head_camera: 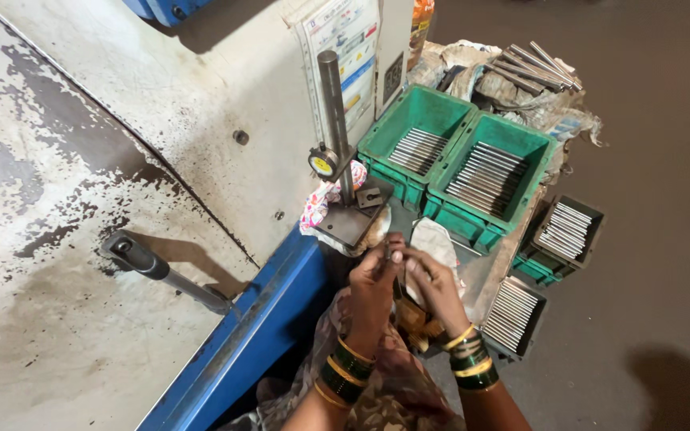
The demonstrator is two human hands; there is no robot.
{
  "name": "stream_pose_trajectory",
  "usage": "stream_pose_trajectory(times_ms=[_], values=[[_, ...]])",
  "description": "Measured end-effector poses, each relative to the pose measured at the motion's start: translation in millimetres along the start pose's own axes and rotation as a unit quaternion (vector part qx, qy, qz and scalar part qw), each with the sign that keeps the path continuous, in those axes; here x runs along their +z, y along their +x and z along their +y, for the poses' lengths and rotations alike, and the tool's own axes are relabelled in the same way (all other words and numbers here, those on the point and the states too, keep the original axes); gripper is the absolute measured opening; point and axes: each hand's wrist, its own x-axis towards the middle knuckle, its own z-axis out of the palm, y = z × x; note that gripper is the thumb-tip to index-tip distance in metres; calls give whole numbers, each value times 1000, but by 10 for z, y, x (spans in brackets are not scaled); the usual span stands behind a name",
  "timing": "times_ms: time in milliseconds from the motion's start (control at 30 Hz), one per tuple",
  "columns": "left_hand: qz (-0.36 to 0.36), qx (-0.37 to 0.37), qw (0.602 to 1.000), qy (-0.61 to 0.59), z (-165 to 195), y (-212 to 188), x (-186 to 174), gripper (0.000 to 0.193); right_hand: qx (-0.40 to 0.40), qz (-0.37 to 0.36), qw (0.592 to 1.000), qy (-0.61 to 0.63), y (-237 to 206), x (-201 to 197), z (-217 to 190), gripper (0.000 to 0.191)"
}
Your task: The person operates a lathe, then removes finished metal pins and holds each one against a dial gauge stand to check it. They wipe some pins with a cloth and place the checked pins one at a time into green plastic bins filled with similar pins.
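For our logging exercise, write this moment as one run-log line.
left hand: pinching small metal part | right hand: on same part | ahead: dial gauge stand | right: green bins of metal rods

Small dark part [394, 254] pinched between left hand [373, 279] and right hand [433, 281], too small to identify; forearms cut by bottom edge.

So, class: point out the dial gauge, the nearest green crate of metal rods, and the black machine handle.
dial gauge [323, 163], head view, on its round yellow face.
green crate [449, 215], head view, on its near front wall.
black machine handle [139, 257], head view, on the middle of the black grip.
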Motion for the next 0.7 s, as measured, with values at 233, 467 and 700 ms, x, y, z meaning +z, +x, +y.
stream_pose_trajectory(times_ms=[233,467,700], values=[[-20,114,993,39,451,-149,-41,25,-204,-93,975,-1,-146,239,-125,36],[12,213,972,101,946,-288,-403,9,-69,-147,851,499,-286,760,-259,23],[163,293,915,224,1294,-511,-853,20,9,-125,768,628,-238,1552,-569,25]])
